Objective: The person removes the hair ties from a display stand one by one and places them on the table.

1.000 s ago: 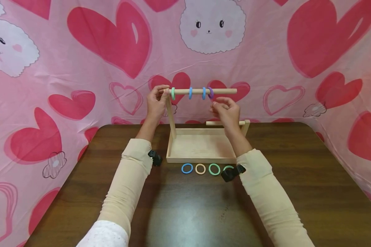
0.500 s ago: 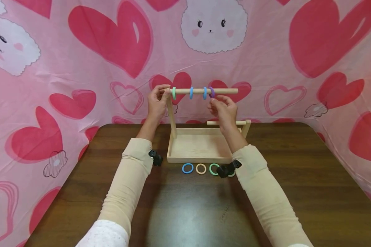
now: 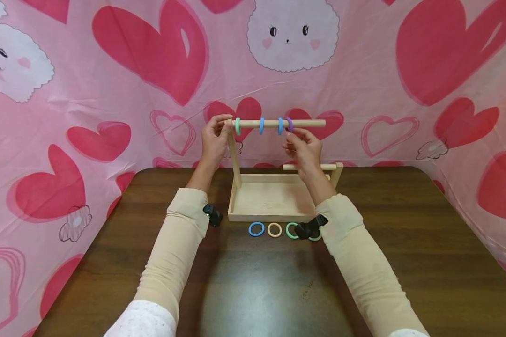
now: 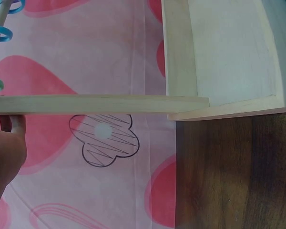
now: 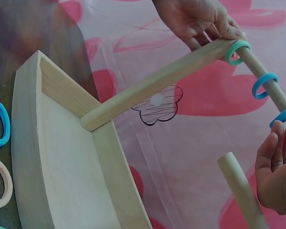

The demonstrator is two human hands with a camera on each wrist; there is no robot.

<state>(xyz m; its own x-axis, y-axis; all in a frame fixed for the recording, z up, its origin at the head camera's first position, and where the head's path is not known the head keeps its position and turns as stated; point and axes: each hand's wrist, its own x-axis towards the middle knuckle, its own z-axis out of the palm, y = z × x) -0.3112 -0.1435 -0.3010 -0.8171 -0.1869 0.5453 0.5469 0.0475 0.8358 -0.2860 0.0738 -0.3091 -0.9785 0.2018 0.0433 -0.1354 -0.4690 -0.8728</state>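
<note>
A wooden rack carries a long upper dowel [image 3: 312,123] on a tall post [image 3: 234,161]. My left hand [image 3: 212,142] grips the top of that post, thumb in front and fingers behind. A pale green ring [image 3: 238,127] hangs closest to it, then two blue rings [image 3: 261,126] spaced along the dowel. Beside the second blue ring hangs a purple ring [image 3: 291,125]. My right hand [image 3: 307,152] pinches the purple ring at its lower edge, below the dowel. In the right wrist view the right fingers [image 5: 277,138] rise to just under a blue ring [image 5: 282,115], and the purple ring is hidden.
The rack's tray base [image 3: 270,218] stands on the dark wooden table [image 3: 185,276]. A shorter, lower dowel [image 3: 329,167] projects left from the right post, behind my right wrist. In front lie a blue ring [image 3: 256,235], a cream ring [image 3: 274,236] and two green ones, partly covered.
My right hand has moved slightly left and up, its fingertips closing in on the purple ring's lower edge. The left hand stays on the post and the rings keep their spacing.
</note>
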